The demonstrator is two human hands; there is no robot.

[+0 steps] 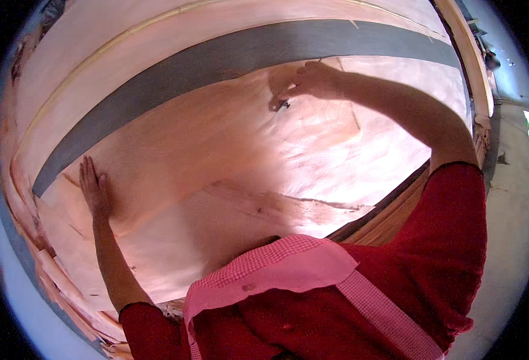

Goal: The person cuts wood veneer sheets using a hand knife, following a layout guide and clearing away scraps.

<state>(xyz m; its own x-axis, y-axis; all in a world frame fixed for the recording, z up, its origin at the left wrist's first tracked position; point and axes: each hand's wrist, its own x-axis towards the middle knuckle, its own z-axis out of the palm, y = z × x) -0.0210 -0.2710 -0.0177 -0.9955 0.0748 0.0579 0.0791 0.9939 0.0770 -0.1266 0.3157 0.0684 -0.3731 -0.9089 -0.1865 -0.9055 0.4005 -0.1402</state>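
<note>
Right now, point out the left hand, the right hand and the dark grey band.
Left hand [96, 192]: head view, on the back of the hand.
Right hand [317, 81]: head view, on the back of the hand.
Dark grey band [246, 53]: head view, on its surface near mid-length.

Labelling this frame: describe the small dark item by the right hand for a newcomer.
Find the wide, curved grey band bordering the pinkish sheet. Just below it is the right hand, and at its fingertips the small dark item, far smaller and darker than band or sheet.
</note>
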